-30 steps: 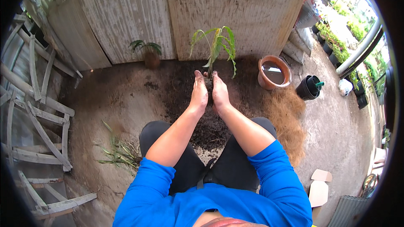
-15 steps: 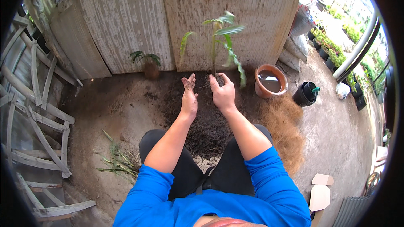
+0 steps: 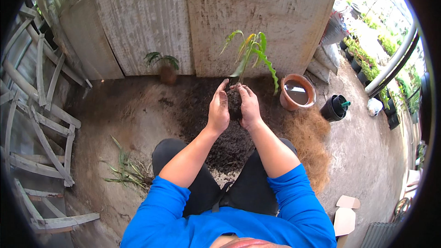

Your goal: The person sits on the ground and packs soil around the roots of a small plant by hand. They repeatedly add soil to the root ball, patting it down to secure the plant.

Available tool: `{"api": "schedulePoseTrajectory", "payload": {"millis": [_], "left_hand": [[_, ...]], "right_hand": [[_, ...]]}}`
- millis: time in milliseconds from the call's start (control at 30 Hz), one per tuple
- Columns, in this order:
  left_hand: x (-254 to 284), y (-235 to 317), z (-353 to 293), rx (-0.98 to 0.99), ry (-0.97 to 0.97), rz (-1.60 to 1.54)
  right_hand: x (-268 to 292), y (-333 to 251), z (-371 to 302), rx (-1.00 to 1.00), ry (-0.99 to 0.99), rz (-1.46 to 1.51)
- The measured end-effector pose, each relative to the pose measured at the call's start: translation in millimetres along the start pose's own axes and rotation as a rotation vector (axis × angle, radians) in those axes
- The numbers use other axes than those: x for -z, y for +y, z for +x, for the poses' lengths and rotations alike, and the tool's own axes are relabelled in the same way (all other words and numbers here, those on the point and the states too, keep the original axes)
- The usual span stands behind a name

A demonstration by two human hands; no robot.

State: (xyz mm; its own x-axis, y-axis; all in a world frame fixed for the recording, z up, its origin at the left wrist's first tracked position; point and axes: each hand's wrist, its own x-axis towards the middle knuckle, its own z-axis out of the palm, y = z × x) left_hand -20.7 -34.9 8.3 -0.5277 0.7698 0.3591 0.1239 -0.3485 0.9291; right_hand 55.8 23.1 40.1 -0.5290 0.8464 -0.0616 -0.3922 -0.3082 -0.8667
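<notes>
Between my two hands is a leafy green plant (image 3: pixel 250 56) with long wavy-edged leaves and a dark soil root ball (image 3: pixel 234 103). My right hand (image 3: pixel 250 106) curls round the right side of the root ball, its fingertips near the base of the stems. Against the left side presses my left hand (image 3: pixel 218 112), cupped, with soil on its fingers. Below the hands a heap of dark soil (image 3: pixel 227 149) lies on the ground between my knees.
Right of the hands stand a clay pot (image 3: pixel 285 98) with murky water and black nursery pots (image 3: pixel 330 110). Brown fibre (image 3: pixel 310 142) is spread nearby. A small plant with a brown root ball (image 3: pixel 168 74) stands by the boards. Cut leaves (image 3: pixel 128 172) lie left, near a wooden frame (image 3: pixel 39 167).
My left hand has come in from apart to the root ball. The plant has turned and come lower, its leaves now leaning to the right. My right hand stays on the root ball.
</notes>
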Motion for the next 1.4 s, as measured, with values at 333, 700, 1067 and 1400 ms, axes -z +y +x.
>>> {"api": "schedulePoseTrajectory", "payload": {"millis": [333,700,1067,1400], "left_hand": [[-2,11,1,-0.337,0.075,0.24],[-2,16,-1,-0.469,0.202,0.341],[2,22,4,-0.503,0.209,0.364],[6,16,5,-0.389,0.128,0.307]], "right_hand": [[1,-3,-2,-0.376,-0.007,0.432],[-4,6,-14,-0.24,0.008,0.338],[-4,3,-14,-0.181,0.049,0.32],[-10,-2,-22,-0.115,0.059,0.119]]}}
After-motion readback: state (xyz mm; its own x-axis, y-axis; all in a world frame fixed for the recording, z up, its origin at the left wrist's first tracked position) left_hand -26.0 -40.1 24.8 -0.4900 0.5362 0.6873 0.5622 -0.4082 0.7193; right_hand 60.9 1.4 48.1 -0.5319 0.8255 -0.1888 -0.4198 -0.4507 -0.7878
